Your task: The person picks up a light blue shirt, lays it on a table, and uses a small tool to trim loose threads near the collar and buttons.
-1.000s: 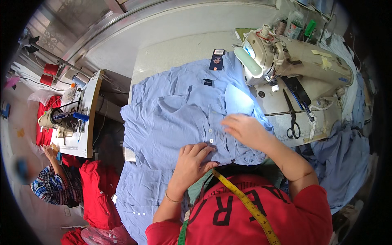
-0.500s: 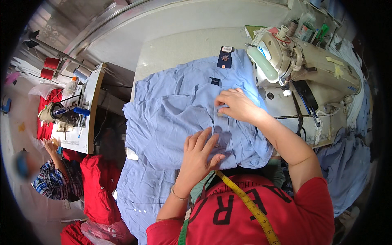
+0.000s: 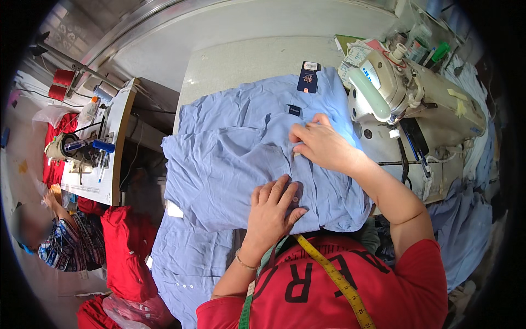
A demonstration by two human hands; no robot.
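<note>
A light blue shirt (image 3: 219, 162) lies spread over the table in front of me, its dark neck label and a dark hang tag (image 3: 308, 77) toward the far side. My left hand (image 3: 269, 211) rests flat on the near part of the shirt front, fingers stretched and thumb apart, beside a small button. Farther up the front strip, my right hand (image 3: 322, 143) is closed, with curled fingers pressed to the cloth. At its fingertips shows a small pale bit, too small to name. A yellow tape measure (image 3: 330, 268) hangs down my red top.
A sewing machine (image 3: 438, 82) stands right of the shirt, with dark-handled scissors (image 3: 405, 164) beside it. More blue cloth (image 3: 189, 263) hangs at the near left, and more (image 3: 463, 236) at the right. Another person (image 3: 71, 241) sits at a second machine table (image 3: 123, 148), far left.
Both hands stay at nearly the same spots on the shirt, and the left fingers have drawn slightly closer together. The view has shifted a little. The other person's head has moved.
</note>
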